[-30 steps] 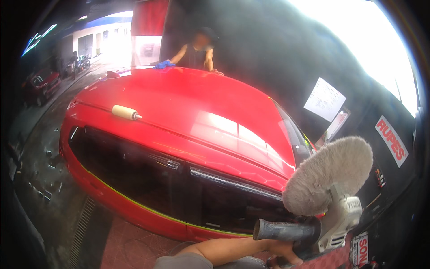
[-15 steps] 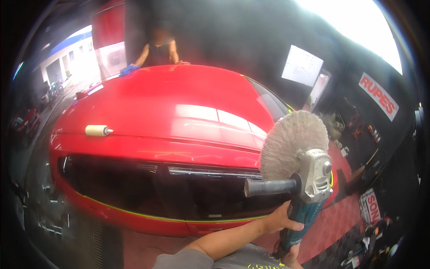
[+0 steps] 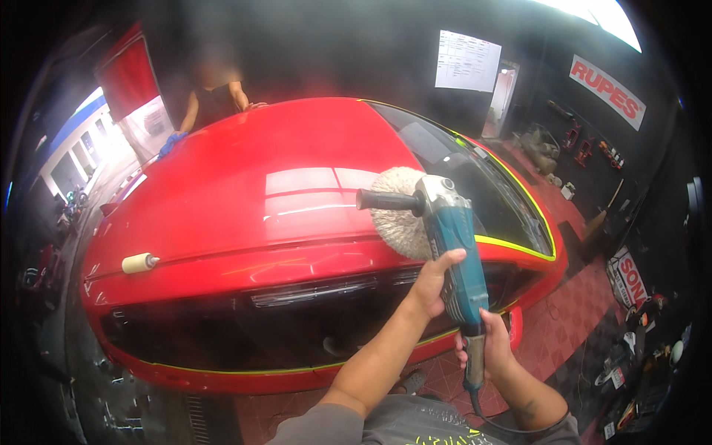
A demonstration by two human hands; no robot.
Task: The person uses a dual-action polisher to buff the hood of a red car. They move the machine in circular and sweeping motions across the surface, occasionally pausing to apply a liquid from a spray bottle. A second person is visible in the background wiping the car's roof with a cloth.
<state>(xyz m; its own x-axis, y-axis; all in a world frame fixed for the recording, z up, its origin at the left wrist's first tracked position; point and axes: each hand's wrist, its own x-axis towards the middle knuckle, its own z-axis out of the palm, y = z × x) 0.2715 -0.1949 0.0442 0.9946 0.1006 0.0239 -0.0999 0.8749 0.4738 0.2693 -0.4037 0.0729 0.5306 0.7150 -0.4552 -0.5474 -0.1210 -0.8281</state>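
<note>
Both my hands are closed on a teal corded rotary polisher (image 3: 454, 239) with a grey metal head. My left hand (image 3: 436, 280) grips its body behind the head, and my right hand (image 3: 491, 343) wraps the rear handle near the cord. A round, off-white wool pad (image 3: 395, 222) faces the roof edge of a red car (image 3: 297, 141); whether it touches the paint I cannot tell. The black side handle (image 3: 387, 200) sticks out to the left, with no hand on it. A cream bottle with a pale cap (image 3: 137, 263) lies on its side on the roof, far to the left.
Yellow-green tape (image 3: 519, 256) borders the windshield and side windows. Across the car stands a person (image 3: 211, 100) with a blue cloth (image 3: 170, 143) under one hand. Red floor tiles (image 3: 545, 326) lie at the right, beside tools and bottles along the dark wall.
The polisher has swung from raised and close to me, out over the roof edge near the windshield. My view has shifted, and my right arm now shows more.
</note>
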